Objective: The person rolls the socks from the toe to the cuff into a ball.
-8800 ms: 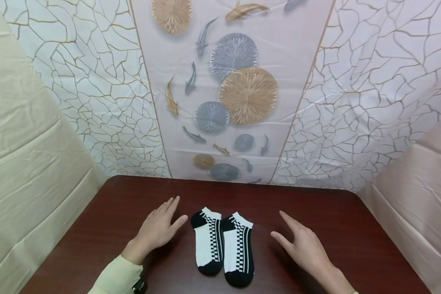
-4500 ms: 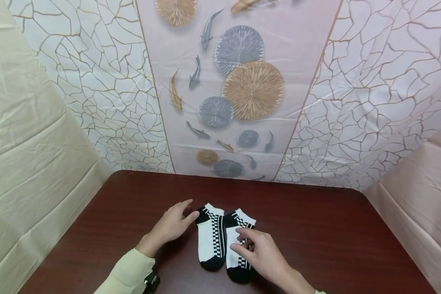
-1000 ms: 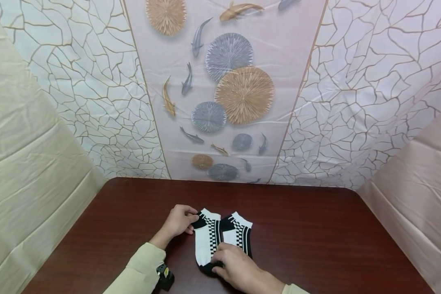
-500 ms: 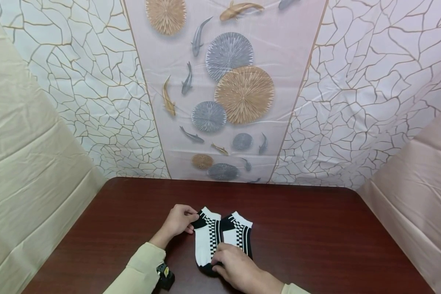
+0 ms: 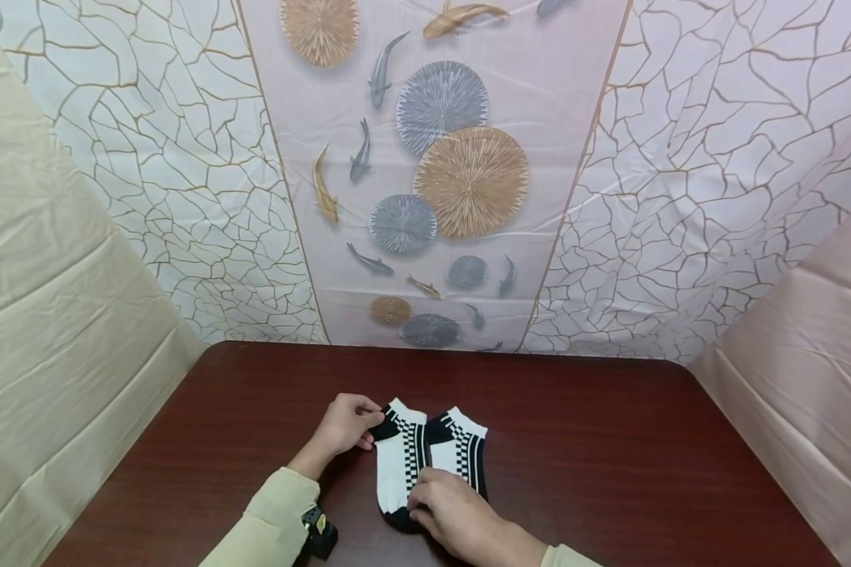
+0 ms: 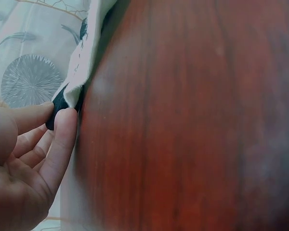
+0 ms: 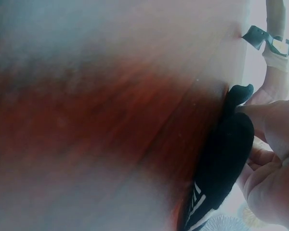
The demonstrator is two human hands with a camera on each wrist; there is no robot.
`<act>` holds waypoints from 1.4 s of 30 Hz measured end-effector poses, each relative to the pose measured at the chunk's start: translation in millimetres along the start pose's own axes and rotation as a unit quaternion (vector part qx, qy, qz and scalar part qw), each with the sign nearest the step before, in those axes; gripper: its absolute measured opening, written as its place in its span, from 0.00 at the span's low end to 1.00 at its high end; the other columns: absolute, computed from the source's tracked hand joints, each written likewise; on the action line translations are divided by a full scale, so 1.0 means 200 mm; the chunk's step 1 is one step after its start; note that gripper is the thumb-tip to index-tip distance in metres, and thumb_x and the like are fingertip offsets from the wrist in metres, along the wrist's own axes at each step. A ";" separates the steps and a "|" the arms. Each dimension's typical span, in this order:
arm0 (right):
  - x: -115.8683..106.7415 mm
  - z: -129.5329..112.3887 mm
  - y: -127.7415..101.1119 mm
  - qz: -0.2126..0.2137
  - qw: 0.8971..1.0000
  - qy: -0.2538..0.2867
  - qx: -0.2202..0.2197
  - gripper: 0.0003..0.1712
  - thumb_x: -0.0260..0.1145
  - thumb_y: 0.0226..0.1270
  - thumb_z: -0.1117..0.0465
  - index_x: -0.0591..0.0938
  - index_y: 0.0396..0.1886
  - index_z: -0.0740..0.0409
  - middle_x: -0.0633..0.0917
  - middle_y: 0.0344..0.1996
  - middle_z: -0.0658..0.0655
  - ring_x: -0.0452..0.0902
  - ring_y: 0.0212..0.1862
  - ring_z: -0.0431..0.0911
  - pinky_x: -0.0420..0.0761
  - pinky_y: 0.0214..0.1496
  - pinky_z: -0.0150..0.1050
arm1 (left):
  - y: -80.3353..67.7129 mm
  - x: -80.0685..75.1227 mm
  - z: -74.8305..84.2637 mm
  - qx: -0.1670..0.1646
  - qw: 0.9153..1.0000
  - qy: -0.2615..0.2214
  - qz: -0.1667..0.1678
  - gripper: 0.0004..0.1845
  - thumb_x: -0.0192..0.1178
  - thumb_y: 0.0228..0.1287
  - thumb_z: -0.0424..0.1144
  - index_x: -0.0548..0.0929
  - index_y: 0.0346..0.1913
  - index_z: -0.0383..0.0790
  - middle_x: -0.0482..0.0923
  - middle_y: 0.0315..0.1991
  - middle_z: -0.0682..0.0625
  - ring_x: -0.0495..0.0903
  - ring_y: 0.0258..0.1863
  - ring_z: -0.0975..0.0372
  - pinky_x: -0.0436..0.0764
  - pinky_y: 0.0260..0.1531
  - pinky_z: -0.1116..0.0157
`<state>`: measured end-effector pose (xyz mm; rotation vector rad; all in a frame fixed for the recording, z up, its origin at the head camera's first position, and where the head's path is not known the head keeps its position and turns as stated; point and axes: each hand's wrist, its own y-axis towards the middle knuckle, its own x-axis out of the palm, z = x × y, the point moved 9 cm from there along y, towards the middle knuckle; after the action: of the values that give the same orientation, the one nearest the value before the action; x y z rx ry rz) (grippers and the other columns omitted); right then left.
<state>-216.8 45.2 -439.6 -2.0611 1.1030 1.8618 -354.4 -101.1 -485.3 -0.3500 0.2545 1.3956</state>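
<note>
1. Two patterned socks side by side mid-table [image 5: 610, 441]; left sock [image 5: 397, 465] and right sock [image 5: 461, 449] with long axes running near to far.
2. Left hand [image 5: 343, 425] pinching left sock's far heel corner, fingers curled.
3. Right hand [image 5: 454, 516] curled on near toe ends, gripping black toe.
4. Open tabletop on both sides; near edge close.

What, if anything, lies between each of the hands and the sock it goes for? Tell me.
Nothing visible. The left hand already pinches the left sock at its heel; the right hand grips a black sock toe, though which sock's I cannot tell.
</note>
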 end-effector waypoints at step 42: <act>0.00 -0.02 0.01 -0.004 1.000 0.026 0.008 0.07 0.73 0.59 0.64 0.85 0.27 0.46 0.76 0.30 0.40 0.71 0.33 0.29 0.71 0.35 0.21 | -0.06 -0.04 0.10 0.033 0.999 0.000 0.007 0.06 0.63 0.69 0.30 0.85 0.45 0.31 0.81 0.29 0.41 0.79 0.16 0.60 0.84 0.22 0.59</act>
<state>-215.1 41.6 -438.8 -2.1121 1.1158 1.7995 -344.0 -102.7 -463.2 -0.2942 0.3022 1.3970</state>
